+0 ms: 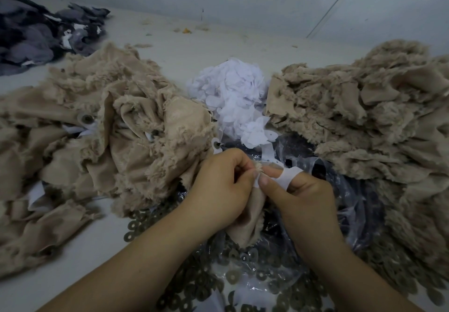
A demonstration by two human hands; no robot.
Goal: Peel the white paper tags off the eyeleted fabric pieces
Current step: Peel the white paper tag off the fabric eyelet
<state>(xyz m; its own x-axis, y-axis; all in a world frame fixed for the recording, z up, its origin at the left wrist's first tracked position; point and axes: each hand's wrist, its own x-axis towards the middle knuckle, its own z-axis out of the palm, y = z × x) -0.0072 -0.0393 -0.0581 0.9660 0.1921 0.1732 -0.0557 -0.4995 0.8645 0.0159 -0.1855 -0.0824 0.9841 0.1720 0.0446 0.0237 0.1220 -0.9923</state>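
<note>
Two hands meet near the counter's front edge; the left hand grips a tan fabric piece to steady it, while the right hand, its finger taped, pinches the white tag at the top, likely to peel it; peeled tags heap mid-counter between two fabric piles; the piece's eyelet is hidden by fingers.

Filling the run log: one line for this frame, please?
stage: peeling tag | left hand: grips fabric piece | right hand: pinches white tag | peeled tags pile: behind hands
</note>
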